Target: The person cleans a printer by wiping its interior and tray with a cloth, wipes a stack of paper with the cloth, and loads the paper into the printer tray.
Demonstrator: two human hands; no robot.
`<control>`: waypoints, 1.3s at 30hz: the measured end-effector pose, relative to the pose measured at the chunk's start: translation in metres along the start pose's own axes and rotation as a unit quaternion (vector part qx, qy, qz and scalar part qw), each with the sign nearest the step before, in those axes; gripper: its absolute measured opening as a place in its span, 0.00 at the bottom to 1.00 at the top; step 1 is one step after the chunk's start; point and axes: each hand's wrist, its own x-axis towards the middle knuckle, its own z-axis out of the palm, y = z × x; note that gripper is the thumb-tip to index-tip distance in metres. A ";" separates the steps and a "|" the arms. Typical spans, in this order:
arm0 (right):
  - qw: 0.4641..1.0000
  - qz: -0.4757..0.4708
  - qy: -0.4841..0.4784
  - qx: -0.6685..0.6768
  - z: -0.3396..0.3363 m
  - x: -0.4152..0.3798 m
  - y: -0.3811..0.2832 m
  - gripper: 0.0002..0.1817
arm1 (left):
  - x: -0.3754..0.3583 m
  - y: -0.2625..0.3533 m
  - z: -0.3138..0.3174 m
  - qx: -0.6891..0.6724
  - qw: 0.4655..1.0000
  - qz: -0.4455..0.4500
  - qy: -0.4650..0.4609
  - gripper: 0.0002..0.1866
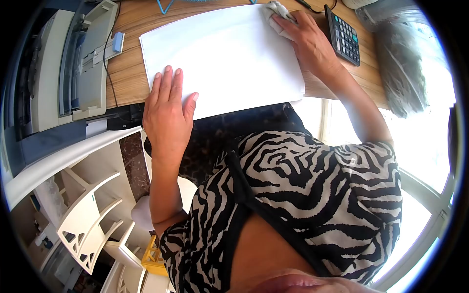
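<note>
A large white sheet of paper (224,58), perhaps a stack, lies on the wooden desk (129,58). My left hand (169,115) rests flat on its near left part, fingers stretched out and thumb apart. At the far right corner of the paper, my right hand (312,46) grips a crumpled greyish-white cloth (279,18), pressed down near the paper's edge. Part of the cloth is hidden under the fingers. Just right of that hand a black calculator (343,38) sits on the desk.
A grey printer (49,68) stands at the left, with a dark cable (106,58) beside it. Blue wire (166,6) shows at the far edge. A filled clear plastic bag (403,63) sits at the right. White shelves (90,219) and a yellow basket (154,256) are below left.
</note>
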 end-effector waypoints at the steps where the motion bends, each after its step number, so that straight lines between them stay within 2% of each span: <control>1: 0.999 -0.007 0.007 0.038 -0.004 -0.001 -0.006 0.28 | 0.000 0.000 0.000 0.004 1.000 0.003 0.002 0.26; 3: 0.993 -0.019 0.020 0.115 -0.019 -0.004 -0.035 0.29 | 0.001 0.001 -0.002 0.012 1.000 0.002 -0.004 0.26; 5: 0.975 -0.108 -0.002 0.192 -0.030 -0.014 -0.069 0.28 | 0.001 0.001 -0.003 0.012 1.000 0.004 -0.010 0.26; 6: 0.957 -0.178 -0.048 0.223 -0.036 -0.018 -0.074 0.26 | 0.002 0.001 -0.002 0.006 1.000 0.004 -0.010 0.26; 7: 0.953 -0.212 -0.086 0.197 -0.036 -0.022 -0.071 0.25 | 0.002 0.001 -0.002 0.001 1.000 0.002 -0.011 0.26; 9: 0.959 -0.170 -0.070 0.215 -0.026 -0.027 -0.059 0.25 | 0.002 -0.001 -0.002 0.002 1.000 0.007 -0.010 0.26; 10: 0.973 -0.128 -0.082 0.171 -0.023 -0.031 -0.047 0.26 | 0.001 0.000 -0.002 0.003 1.000 0.008 -0.009 0.26; 11: 0.980 -0.079 -0.063 0.170 -0.020 -0.034 -0.034 0.27 | 0.001 0.000 -0.001 0.007 1.000 0.006 -0.010 0.26; 13: 0.995 -0.020 -0.039 0.085 -0.013 -0.042 -0.005 0.28 | 0.001 0.001 -0.002 0.017 1.000 0.006 -0.010 0.26; 16: 0.996 0.039 0.012 0.085 -0.024 -0.043 0.014 0.30 | 0.001 0.000 0.000 0.021 1.000 0.008 -0.009 0.27; 19: 0.983 0.033 0.045 0.174 -0.034 -0.035 -0.007 0.30 | 0.001 0.002 -0.001 0.022 1.000 0.006 -0.008 0.26; 20: 0.979 0.007 0.024 0.203 -0.034 -0.033 -0.017 0.31 | 0.001 0.001 -0.001 0.016 1.000 0.010 -0.007 0.26; 21: 0.980 -0.039 0.017 0.193 -0.034 -0.031 -0.030 0.29 | 0.002 0.001 -0.002 0.011 1.000 0.013 -0.007 0.26; 23: 0.964 -0.165 -0.066 0.198 -0.032 -0.029 -0.043 0.25 | 0.001 0.000 -0.003 0.000 1.000 0.013 -0.009 0.25; 25: 0.969 -0.161 -0.040 0.182 -0.021 -0.026 -0.034 0.22 | 0.001 0.000 -0.003 -0.013 1.000 0.008 -0.010 0.25; 28: 0.998 -0.047 0.022 0.035 -0.009 -0.019 0.003 0.24 | 0.001 -0.003 -0.005 -0.036 0.999 0.008 -0.013 0.24; 29: 0.995 -0.027 0.038 0.093 -0.012 -0.015 0.009 0.25 | 0.001 -0.004 -0.005 -0.047 0.999 0.005 -0.013 0.24; 30: 0.989 -0.007 0.028 0.143 -0.027 -0.006 0.002 0.17 | 0.000 -0.005 -0.004 -0.058 0.998 0.003 -0.013 0.24; 31: 0.981 0.015 0.018 0.192 -0.038 0.001 -0.008 0.17 | 0.000 -0.006 -0.003 -0.069 0.998 0.002 -0.014 0.23; 32: 0.978 -0.004 0.024 0.206 -0.030 0.001 -0.015 0.18 | 0.000 -0.007 -0.002 -0.075 0.997 0.000 -0.015 0.23; 33: 0.975 -0.022 0.030 0.219 -0.020 -0.002 -0.023 0.26 | 0.000 -0.007 -0.002 -0.081 0.997 -0.002 -0.015 0.22; 34: 0.987 -0.061 0.036 0.142 -0.014 -0.001 -0.036 0.26 | 0.000 -0.007 -0.001 -0.087 0.996 -0.004 -0.013 0.22; 35: 0.984 -0.079 -0.004 0.161 -0.012 -0.001 -0.053 0.25 | 0.000 -0.007 -0.003 -0.098 0.995 -0.010 -0.019 0.22; 37: 0.944 -0.180 -0.070 0.268 -0.014 0.000 -0.076 0.29 | 0.002 -0.006 -0.006 -0.115 0.993 -0.027 -0.026 0.22; 39: 0.866 -0.214 -0.152 0.426 -0.045 0.013 -0.091 0.30 | 0.001 -0.010 -0.006 -0.139 0.990 -0.016 -0.025 0.22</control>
